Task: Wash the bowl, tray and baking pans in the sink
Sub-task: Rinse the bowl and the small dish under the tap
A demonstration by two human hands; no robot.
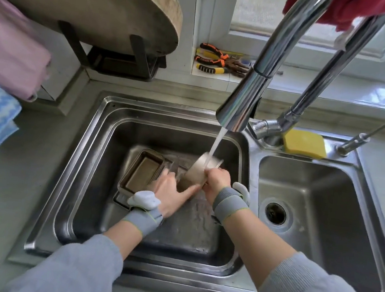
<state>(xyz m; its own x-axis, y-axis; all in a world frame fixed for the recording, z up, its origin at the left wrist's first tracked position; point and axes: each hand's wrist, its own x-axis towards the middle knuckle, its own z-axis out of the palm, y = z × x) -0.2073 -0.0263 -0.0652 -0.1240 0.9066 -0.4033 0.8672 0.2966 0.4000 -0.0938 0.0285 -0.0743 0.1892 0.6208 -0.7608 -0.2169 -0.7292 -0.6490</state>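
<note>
In the left basin of the steel sink my right hand grips a small metal bowl, tilted under the stream from the faucet. My left hand lies beside it with straight fingers, the thumb touching the bowl's lower side. A bronze rectangular baking pan sits left of the hands on a flat tray at the basin floor. Another pan behind my left hand is blurred and partly hidden.
The right basin holds only its drain. A yellow sponge lies behind it by the faucet base. Pliers rest on the windowsill. A round wooden board on a rack and hanging cloths are at the left.
</note>
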